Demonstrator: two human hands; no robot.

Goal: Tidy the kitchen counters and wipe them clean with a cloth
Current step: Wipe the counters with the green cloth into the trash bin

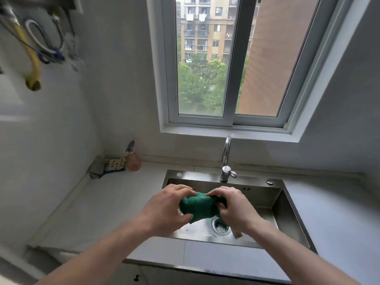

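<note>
Presently both hands hold one green cloth [197, 206] above the sink [287, 219], directly over the drain [220, 226] and in front of the faucet [226, 159]. The left hand [164, 208] has its grip clamped on the cloth's left end, thumb below and fingers over the top; the right hand [232, 204] has its grip clamped on the right end, fingers curled into the fabric. The cloth is bunched between them and appears soft, limp and light; judged from its position over the basin, it may be damp, in which case it would drip and cling rather than slip. It is not fragile. Holding it at opposite ends, as here, suits wringing; for wiping, a flat palm over a folded pad would serve better. Count of items: one cloth in hand, one sink, one faucet, one drain. On the surface left of the sink, against the wall, stand one pinkish spray bottle [132, 159], one patterned pad [115, 164] and one grey folded item [96, 167], whose nature cannot be determined. No wiping of the surface is evident yet.
</note>
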